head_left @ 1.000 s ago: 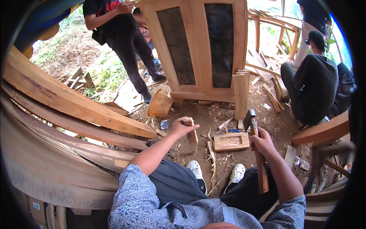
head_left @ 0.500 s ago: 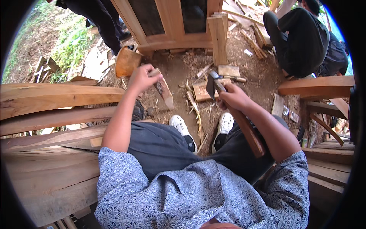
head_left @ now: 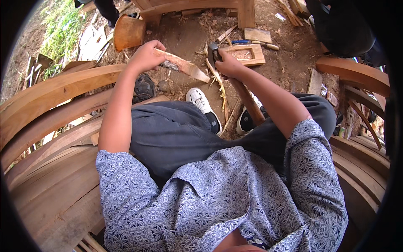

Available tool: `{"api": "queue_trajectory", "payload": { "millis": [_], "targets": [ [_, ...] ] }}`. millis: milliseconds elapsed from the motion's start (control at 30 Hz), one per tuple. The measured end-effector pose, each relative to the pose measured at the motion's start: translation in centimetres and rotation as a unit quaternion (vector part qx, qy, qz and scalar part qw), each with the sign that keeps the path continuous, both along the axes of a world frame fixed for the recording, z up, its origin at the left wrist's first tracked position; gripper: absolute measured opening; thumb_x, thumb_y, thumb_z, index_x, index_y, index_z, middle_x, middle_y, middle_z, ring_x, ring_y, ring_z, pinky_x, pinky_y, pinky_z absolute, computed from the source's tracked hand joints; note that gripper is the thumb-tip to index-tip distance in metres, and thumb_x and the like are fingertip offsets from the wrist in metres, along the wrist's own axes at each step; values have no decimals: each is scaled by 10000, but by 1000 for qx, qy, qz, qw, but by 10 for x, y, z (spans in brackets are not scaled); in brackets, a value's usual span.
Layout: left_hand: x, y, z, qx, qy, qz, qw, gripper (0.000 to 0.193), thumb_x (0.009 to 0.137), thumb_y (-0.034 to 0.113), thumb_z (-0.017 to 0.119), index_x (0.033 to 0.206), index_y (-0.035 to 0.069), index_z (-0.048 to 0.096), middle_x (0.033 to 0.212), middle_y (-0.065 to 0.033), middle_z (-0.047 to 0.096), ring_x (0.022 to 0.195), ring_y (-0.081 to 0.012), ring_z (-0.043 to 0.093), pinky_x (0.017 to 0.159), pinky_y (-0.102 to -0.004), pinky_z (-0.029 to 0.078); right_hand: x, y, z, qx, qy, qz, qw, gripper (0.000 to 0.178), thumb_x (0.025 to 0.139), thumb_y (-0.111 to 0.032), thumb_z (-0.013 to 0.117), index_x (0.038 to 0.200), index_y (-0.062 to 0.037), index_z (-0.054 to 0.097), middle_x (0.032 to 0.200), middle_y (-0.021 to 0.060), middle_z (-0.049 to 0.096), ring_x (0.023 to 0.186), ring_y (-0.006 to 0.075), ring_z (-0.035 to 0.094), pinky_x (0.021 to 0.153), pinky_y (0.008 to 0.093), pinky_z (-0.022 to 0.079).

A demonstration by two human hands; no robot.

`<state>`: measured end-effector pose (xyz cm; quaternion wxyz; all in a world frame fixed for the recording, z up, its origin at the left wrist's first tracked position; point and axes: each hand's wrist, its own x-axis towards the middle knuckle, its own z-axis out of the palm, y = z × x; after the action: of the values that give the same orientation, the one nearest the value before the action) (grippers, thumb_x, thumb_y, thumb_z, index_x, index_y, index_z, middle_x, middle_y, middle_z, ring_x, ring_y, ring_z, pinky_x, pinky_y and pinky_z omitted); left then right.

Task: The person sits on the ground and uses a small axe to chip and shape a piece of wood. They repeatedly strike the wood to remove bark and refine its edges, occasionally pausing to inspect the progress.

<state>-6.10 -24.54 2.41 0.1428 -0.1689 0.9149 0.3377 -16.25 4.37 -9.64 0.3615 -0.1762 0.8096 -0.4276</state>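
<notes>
My left hand [head_left: 147, 56] is closed round the upper end of a rough piece of wood [head_left: 182, 66], whose tapered tip slants down to the right. My right hand [head_left: 229, 64] grips an axe [head_left: 247, 97] high on its wooden handle, just behind the dark metal head. The handle runs down over the gap between my knees. The axe head is right of the wood's tip and apart from it. Beyond my right hand, a wooden block with a rectangular recess [head_left: 259, 55] lies on the ground.
An orange-brown bucket [head_left: 128, 32] stands far left, near a wooden frame [head_left: 189, 8]. Curved planks [head_left: 63, 90] are stacked at my left, and more timber [head_left: 357, 75] lies at my right. A crouching person [head_left: 342, 29] is far right. Wood chips litter the dirt floor.
My view has tilted downward. The axe has come left, closer to the piece of wood, and its handle now hangs between my knees. The wood has turned more sideways, its tip pointing right.
</notes>
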Motion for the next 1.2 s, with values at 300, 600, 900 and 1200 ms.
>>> {"api": "queue_trajectory", "payload": {
  "millis": [300, 600, 900, 1200],
  "targets": [
    [18, 0, -19, -60, 90, 3, 994, 275, 892, 285, 798, 983, 58, 673, 806, -92, 736, 604, -125, 676, 605, -316, 528, 31, -36, -64, -78, 154, -67, 983, 469, 948, -283, 671, 1279, 20, 536, 1069, 306, 689, 993, 474, 678, 858, 494, 533],
    [44, 5, -18, -57, 82, -4, 995, 279, 923, 234, 788, 1021, -2, 675, 922, -36, 698, 640, -75, 627, 562, -229, 526, 51, -26, -104, 43, -41, -2, 998, 410, 970, -225, 614, 1321, -39, 513, 1031, 250, 706, 854, 344, 733, 720, 460, 584],
    [52, 3, -25, -46, 66, 80, 994, 290, 918, 248, 801, 1056, 14, 699, 953, -41, 704, 733, -70, 650, 588, -220, 569, 12, -52, -37, -234, 120, -191, 945, 353, 888, -166, 666, 1198, -26, 573, 915, 240, 665, 873, 419, 652, 797, 476, 518],
    [48, 6, -24, -50, 84, 51, 994, 303, 920, 271, 800, 1031, 9, 695, 927, -44, 718, 691, -85, 666, 573, -228, 551, 25, -53, -90, -62, 49, -9, 997, 488, 952, -241, 687, 1360, -35, 517, 805, 155, 680, 540, 219, 655, 485, 380, 548]
  ]
}}
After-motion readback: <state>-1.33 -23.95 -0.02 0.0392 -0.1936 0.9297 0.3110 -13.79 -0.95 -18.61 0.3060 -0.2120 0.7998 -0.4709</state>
